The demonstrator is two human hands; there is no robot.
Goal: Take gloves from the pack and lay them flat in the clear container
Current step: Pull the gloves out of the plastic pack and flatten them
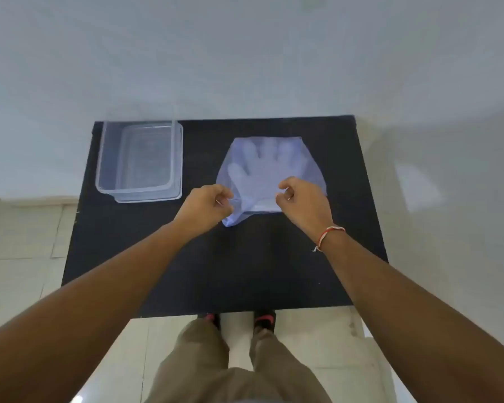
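A bluish translucent pack of gloves point(269, 161) lies on the black table top point(224, 271), right of centre. Pale glove fingers show through the plastic, spread toward the wall. My left hand point(208, 206) pinches the pack's near left edge. My right hand point(301, 199) pinches the near edge a little further right; a red and white thread is tied around that wrist. The clear container point(140, 159) stands at the table's far left corner, and nothing shows inside it.
The table stands against a white wall. Pale floor tiles lie to the left and right of it. My legs and dark shoes with red trim point(264, 318) are at the table's near edge.
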